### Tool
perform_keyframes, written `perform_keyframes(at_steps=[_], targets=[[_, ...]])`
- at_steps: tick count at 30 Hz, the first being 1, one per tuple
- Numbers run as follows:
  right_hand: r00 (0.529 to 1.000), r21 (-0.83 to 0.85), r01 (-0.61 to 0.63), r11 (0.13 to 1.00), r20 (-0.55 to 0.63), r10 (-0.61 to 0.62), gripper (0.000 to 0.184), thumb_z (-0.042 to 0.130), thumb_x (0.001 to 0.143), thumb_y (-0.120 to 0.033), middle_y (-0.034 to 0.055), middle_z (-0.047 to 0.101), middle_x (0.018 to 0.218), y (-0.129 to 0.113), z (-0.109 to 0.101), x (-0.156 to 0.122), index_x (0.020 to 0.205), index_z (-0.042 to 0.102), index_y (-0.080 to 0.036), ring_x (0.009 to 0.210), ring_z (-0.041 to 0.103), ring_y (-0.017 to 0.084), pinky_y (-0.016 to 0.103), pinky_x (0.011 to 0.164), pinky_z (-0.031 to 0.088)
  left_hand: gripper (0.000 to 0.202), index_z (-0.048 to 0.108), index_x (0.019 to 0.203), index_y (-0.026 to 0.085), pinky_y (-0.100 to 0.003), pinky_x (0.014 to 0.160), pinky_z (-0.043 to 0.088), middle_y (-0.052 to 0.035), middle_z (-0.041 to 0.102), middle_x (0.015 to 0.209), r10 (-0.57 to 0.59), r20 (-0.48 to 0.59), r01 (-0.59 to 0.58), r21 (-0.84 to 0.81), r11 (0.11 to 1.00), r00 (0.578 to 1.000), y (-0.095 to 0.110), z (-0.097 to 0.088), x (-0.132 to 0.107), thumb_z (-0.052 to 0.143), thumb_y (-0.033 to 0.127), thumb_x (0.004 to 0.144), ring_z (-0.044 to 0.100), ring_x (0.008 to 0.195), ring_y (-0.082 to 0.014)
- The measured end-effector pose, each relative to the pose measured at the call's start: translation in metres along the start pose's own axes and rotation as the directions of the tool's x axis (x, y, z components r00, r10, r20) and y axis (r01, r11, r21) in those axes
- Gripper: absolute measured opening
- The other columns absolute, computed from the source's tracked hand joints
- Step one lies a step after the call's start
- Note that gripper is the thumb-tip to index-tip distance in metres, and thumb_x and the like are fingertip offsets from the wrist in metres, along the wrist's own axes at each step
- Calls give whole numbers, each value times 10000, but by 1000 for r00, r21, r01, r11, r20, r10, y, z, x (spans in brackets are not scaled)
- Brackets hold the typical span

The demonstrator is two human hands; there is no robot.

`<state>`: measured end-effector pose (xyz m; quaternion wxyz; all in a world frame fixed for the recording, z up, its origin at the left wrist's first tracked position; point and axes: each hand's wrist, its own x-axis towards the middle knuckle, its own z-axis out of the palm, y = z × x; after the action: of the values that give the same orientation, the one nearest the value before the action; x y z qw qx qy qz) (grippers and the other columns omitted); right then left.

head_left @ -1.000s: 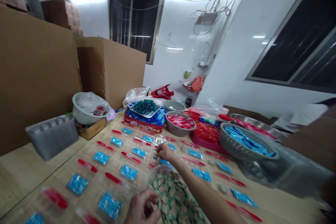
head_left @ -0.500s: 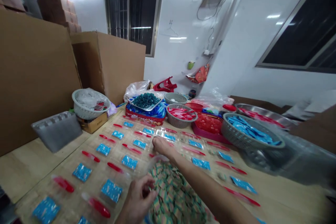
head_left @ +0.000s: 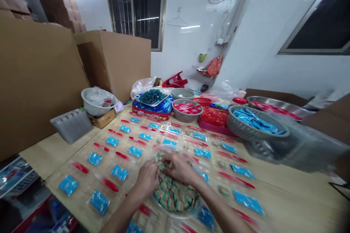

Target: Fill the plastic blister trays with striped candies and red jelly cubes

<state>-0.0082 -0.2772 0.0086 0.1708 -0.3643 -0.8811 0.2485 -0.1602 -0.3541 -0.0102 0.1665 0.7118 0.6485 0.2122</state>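
Observation:
In the head view a clear round bowl (head_left: 179,215) holds many small striped green-and-tan pieces (head_left: 176,196). My right hand (head_left: 178,168) reaches in over the bowl from the right, its fingers curled down among the pieces; what they pinch is hidden. My left hand (head_left: 149,176) is closed at the bowl's left side, and its fingertips are tucked out of sight. Rows of clear plastic trays surround the bowl, many with a blue printed packet (head_left: 119,173) and a long red item (head_left: 109,184). Some trays to the right also hold a striped piece (head_left: 224,190).
Behind the rows stand a red tin (head_left: 151,115) of blue items, a grey basket (head_left: 187,117) of pink-red packets, a pink tray (head_left: 214,126) of red pieces and a grey basket (head_left: 257,134) of blue packets. Large cardboard boxes (head_left: 123,63) stand back left.
My right hand has come back from a tray beyond the bowl into the pieces. My left hand has moved up along the bowl's side and closed. The view has shifted a little.

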Motion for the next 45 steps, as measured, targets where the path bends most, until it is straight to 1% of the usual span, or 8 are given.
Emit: perform_keyframes(at_steps=[5,9,17,21,27,33,38,45], targets=[[999,-44,-11,999,-51,9,322,503,612,-47,68,643,941,-14,23,-36,881,629,-171,935,535,215,294,826,362,319,619,960,137,-350,917,368,-122,622,1007,11,30,-14,106,994,1000,6,14,0,454,49,701,527,1009,-245],[992,-11,-50,999,-116,48,293,469,656,-29,68,639,887,-11,30,-39,841,647,-168,922,536,210,295,814,381,280,602,881,145,-286,792,399,-81,630,881,-85,-2,85,59,995,996,4,16,3,414,33,705,561,883,-200],[947,307,-74,949,-277,164,306,487,751,-165,65,690,976,8,39,-40,989,677,-202,940,601,227,365,874,428,186,539,693,169,-215,615,390,34,523,635,-174,-215,105,-299,949,961,-1,19,13,449,16,637,528,652,-124],[919,498,-89,863,-293,264,237,550,730,-256,75,707,858,19,37,-36,898,693,-169,834,629,245,365,782,474,134,491,680,172,-188,456,403,60,475,588,-307,-169,136,-632,763,937,1,30,19,452,48,648,524,510,-105],[911,774,0,634,-261,318,264,691,647,-358,39,669,707,23,40,-35,821,677,-159,666,609,202,297,621,467,120,481,666,173,-194,408,432,69,516,583,-400,-13,141,-925,352,916,10,42,20,594,169,626,521,419,-82],[897,624,2,782,-346,274,119,618,673,-245,20,639,668,12,35,-38,754,665,-171,655,579,193,279,618,445,178,552,672,145,-248,501,487,34,584,581,-327,141,180,-979,93,934,12,33,16,671,175,544,571,486,-113],[897,506,31,862,-395,199,97,576,716,-232,23,646,698,6,32,-43,734,658,-183,691,587,197,275,648,448,265,576,714,137,-256,538,476,32,607,567,-319,157,190,-979,74,935,11,34,17,666,83,470,581,509,-125],[904,600,2,800,-343,255,208,612,744,-349,61,692,784,15,39,-41,826,683,-171,747,617,218,296,679,468,284,609,677,126,-207,498,391,24,610,552,-325,108,168,-972,163,940,8,39,20,629,22,413,552,540,-118]])
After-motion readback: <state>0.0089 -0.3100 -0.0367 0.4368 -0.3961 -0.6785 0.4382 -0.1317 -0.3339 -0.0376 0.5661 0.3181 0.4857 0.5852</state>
